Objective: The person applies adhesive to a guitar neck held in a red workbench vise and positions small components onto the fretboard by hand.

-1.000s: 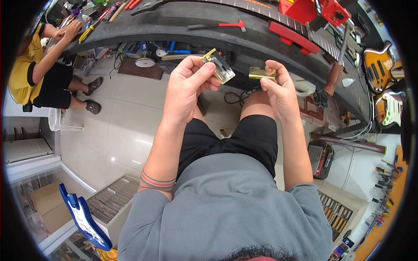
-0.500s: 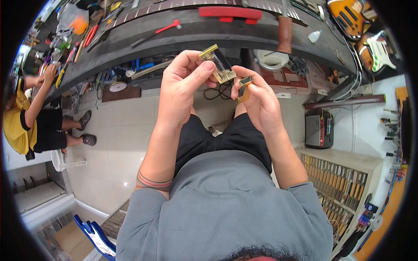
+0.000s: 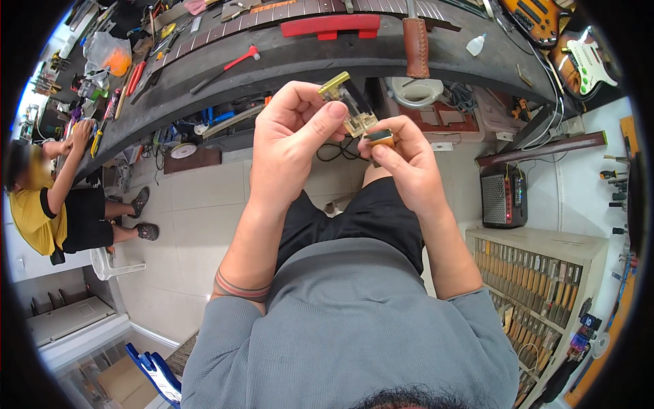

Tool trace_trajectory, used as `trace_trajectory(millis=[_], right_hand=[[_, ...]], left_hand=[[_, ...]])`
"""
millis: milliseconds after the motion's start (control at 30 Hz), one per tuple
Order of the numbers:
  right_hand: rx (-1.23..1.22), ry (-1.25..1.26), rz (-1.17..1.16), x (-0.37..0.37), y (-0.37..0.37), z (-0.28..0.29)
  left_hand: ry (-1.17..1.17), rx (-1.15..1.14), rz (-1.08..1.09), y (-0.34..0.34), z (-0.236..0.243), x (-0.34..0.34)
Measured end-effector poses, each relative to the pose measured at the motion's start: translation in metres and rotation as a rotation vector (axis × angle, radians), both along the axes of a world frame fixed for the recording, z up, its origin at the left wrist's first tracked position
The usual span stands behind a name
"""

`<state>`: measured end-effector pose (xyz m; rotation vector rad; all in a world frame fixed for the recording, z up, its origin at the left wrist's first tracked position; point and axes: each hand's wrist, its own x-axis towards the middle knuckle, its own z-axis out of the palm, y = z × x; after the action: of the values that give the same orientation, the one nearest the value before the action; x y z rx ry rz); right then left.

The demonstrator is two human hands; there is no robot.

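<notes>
Hand, left [image 3: 286, 146]: gripped a gold-edged clear piece [image 3: 355, 103] between thumb and fingers.
Hand, right [image 3: 410, 162]: pinched a gold-coloured block [image 3: 380, 139] just beside that piece's lower end.
Bench [image 3: 300, 58]: stood beyond both hands, bearing a red-and-black hammer [image 3: 235, 62].

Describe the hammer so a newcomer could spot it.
Find the dark workbench across the top, then its red block. Below-left of that lies the hammer, set apart by its T shape, dark at one end, red toward the other.

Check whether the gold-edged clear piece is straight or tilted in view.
Tilted: in the left hand, the gold-edged clear piece slants from upper left to lower right.
</notes>
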<state>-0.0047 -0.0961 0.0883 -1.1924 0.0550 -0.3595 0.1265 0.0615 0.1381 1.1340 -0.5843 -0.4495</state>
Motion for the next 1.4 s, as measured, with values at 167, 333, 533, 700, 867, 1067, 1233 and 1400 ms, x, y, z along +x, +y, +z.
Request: trace_trajectory(millis=[167, 333, 533, 700, 867, 1067, 1233, 1400], right_hand=[[-0.258, 0.130, 0.016, 0.000, -0.001, -0.005], [-0.422, 0.140, -0.050, 0.007, 0.014, 0.007], [-0.633, -0.004, -0.104, 0.012, 0.023, 0.013], [-0.665, -0.037, -0.160, 0.013, 0.030, 0.010], [-0.697, -0.025, -0.164, 0.010, 0.032, 0.013], [-0.805, -0.046, -0.196, 0.009, 0.031, 0.014], [-0.807, -0.024, -0.216, 0.009, 0.035, 0.016], [-0.762, -0.063, -0.188, 0.010, 0.032, 0.010]], left_hand=[[0.052, -0.013, 0.008, 0.012, -0.008, 0.000], [0.062, 0.021, 0.051, 0.023, -0.012, -0.003], [0.086, -0.073, 0.125, 0.025, -0.017, -0.007], [0.066, -0.083, 0.129, 0.026, -0.019, -0.009], [0.027, -0.085, 0.137, 0.025, -0.020, -0.010], [-0.006, 0.000, 0.140, 0.026, -0.019, -0.012], [-0.010, -0.017, 0.159, 0.024, -0.023, -0.014], [0.009, 0.072, 0.077, 0.028, -0.025, -0.011]])
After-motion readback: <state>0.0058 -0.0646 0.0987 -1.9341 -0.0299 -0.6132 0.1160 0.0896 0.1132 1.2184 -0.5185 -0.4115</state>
